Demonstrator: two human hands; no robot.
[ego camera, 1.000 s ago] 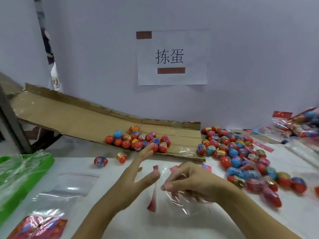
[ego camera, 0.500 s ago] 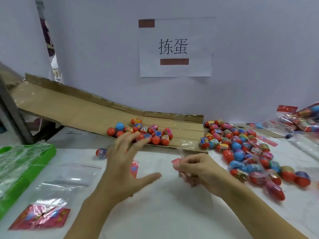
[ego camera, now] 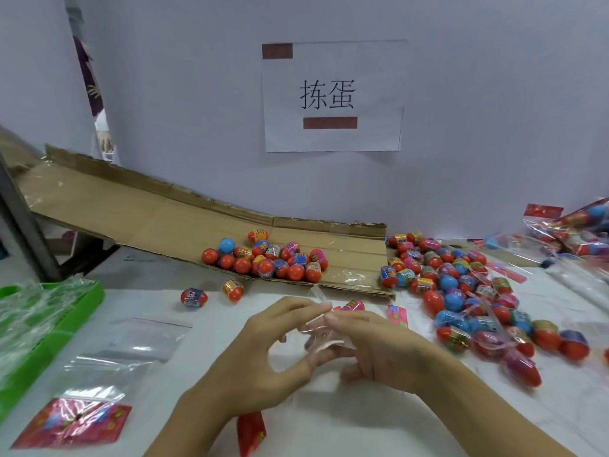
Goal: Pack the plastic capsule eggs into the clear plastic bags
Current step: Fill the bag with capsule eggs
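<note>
Both hands meet at the middle of the white table on one clear plastic bag. My left hand pinches the bag's top edge with its fingertips; my right hand pinches the same edge from the other side. The bag's red header card hangs below my left wrist. A pink-banded capsule egg lies just behind my right fingers. Several capsule eggs sit at the foot of the cardboard ramp. A larger pile of eggs spreads over the table to the right.
Two loose eggs lie left of the hands. Spare clear bags with a red header lie at the front left, beside a green tray of plastic wrap. Filled bags are stacked at the far right. The cardboard ramp slopes down from the left.
My left hand, spread open over the table before, has come back to the bag and now pinches its top edge next to my right hand. The view has tilted down slightly.
</note>
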